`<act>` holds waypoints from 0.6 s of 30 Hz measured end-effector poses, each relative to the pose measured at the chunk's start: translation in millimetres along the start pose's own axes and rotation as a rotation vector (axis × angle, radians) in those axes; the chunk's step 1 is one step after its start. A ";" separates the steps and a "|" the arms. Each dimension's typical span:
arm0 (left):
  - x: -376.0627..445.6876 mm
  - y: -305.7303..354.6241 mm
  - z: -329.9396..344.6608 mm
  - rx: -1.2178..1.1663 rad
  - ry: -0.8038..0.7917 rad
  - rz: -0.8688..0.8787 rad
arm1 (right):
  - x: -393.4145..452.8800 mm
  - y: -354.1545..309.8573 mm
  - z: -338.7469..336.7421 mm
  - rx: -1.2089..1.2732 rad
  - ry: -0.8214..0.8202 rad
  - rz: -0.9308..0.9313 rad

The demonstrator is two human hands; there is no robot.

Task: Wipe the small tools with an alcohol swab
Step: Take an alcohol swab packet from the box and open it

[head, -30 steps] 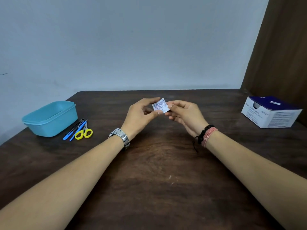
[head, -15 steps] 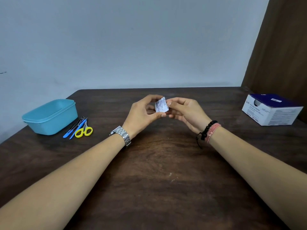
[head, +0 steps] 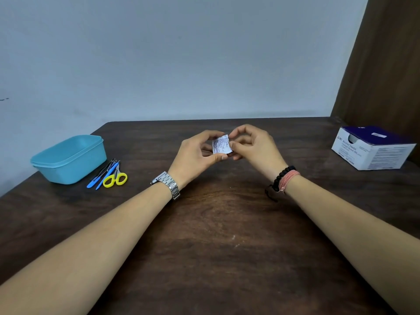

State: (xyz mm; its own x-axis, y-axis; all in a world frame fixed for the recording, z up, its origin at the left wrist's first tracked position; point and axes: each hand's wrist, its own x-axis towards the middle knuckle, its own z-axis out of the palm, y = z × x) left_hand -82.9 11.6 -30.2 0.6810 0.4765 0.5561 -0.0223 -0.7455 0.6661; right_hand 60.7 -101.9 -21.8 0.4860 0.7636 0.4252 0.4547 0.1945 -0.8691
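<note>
A small white printed swab packet is held upright above the middle of the dark wooden table. My left hand pinches its left and lower edge between thumb and fingers. My right hand pinches its right edge near the top corner. The small tools lie at the left: yellow-handled scissors, blue-handled tools and thin dark metal tools, bunched together on the table.
A teal plastic tub stands at the far left beside the tools. A white and dark blue box of alcohol swabs sits at the right edge. A pale wall runs behind the table, with a brown panel at the right.
Both hands have kept hold of the packet and turned it from flat-tilted to upright. The view has dipped slightly.
</note>
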 end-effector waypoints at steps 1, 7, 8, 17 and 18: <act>0.1 0.2 0.1 0.004 0.002 0.000 | -0.4 -0.2 0.6 0.002 0.003 -0.006; 0.7 -0.5 0.6 0.024 0.027 0.008 | -2.0 -0.6 -0.9 -0.027 0.036 -0.046; 1.0 -0.7 0.6 0.029 0.033 0.008 | -2.3 -1.5 -1.4 -0.043 0.045 -0.058; 3.3 -7.9 1.2 0.126 0.068 0.070 | -2.4 -3.6 -1.6 -0.132 0.035 0.004; 3.6 -8.6 1.5 0.142 0.074 0.083 | -2.2 -3.6 -0.5 -0.103 0.024 0.030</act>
State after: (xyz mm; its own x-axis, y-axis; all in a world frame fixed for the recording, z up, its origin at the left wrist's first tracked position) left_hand -79.2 19.0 -34.7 0.6252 0.4401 0.6446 0.0311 -0.8393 0.5428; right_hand 58.4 -104.5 -19.5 0.5178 0.7526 0.4068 0.5133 0.1071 -0.8515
